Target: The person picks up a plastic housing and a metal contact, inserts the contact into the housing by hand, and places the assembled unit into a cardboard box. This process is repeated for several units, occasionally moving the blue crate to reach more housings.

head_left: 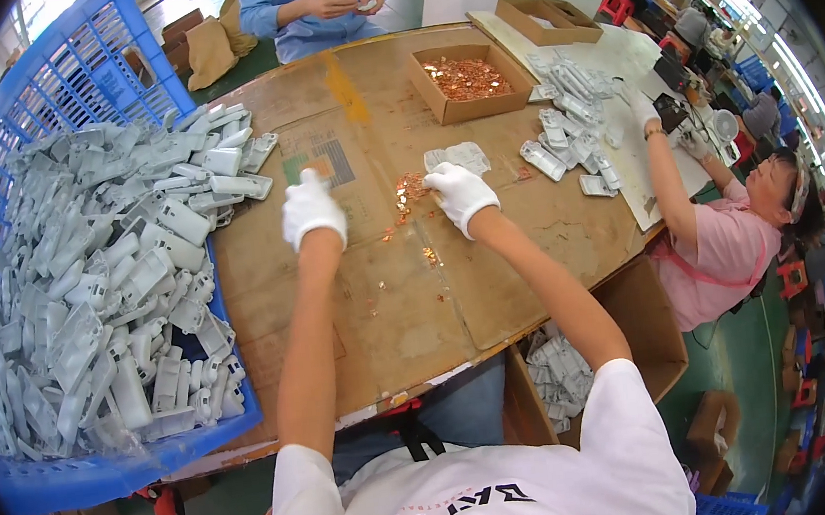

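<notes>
My left hand [313, 210], in a white glove, hovers over the cardboard-covered table, to the right of the heap of pale grey plastic housings [146, 260]. Motion smears its fingers, and I see nothing clear in them. My right hand [464, 195], gloved too, has its fingers drawn together at the right edge of a small scatter of shiny copper-coloured metal pieces [408, 194]. Whatever is between those fingertips is too small to make out. Just beyond them lie pale plastic parts [464, 157].
A blue plastic crate [134, 480] holds the housings at left. A cardboard box of copper pieces [464, 79] stands at the back. More housings [575, 130] lie right, near a co-worker in pink [718, 245]. Another person in blue [311, 7] works opposite. An open carton [642, 334] is below the table edge.
</notes>
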Available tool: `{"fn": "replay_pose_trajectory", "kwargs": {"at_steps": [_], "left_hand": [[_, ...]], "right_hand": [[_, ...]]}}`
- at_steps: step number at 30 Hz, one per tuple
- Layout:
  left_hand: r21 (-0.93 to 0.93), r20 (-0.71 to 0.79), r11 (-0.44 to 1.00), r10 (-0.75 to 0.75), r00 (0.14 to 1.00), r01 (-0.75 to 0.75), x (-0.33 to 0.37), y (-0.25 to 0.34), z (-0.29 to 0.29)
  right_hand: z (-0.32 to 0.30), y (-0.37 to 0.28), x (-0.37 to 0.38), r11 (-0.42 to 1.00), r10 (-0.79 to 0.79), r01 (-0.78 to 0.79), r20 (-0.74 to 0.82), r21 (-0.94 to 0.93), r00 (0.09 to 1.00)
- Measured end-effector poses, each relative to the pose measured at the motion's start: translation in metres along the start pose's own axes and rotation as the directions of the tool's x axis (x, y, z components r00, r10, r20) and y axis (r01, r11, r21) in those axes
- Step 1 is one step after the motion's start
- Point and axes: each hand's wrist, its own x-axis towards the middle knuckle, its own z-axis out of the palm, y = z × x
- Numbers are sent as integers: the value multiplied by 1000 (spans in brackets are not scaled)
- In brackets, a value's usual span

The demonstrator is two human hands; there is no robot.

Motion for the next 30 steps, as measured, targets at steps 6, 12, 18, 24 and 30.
{"fn": "replay_pose_trajectory", "kwargs": {"at_steps": [6, 12, 18, 24, 30], "left_hand": [[447, 38, 885, -167, 985, 132, -38, -54, -47], [339, -584, 930, 90, 807, 142, 9, -63, -97], [477, -292, 826, -174, 940, 301, 41, -83, -70], [461, -342, 835, -145, 929, 300, 54, -100, -44], [490, -302, 862, 28, 953, 130, 25, -105, -41]], "right_hand": [[9, 10, 7, 989, 144, -140, 104, -43, 984], [8, -3, 23, 991, 4, 14, -138, 130, 990], [28, -17, 19, 920, -187, 116, 159, 374, 969], [11, -59, -33, 817, -388, 191, 274, 544, 880], [-6, -67, -65, 611, -338, -41, 306, 791, 890]]}}
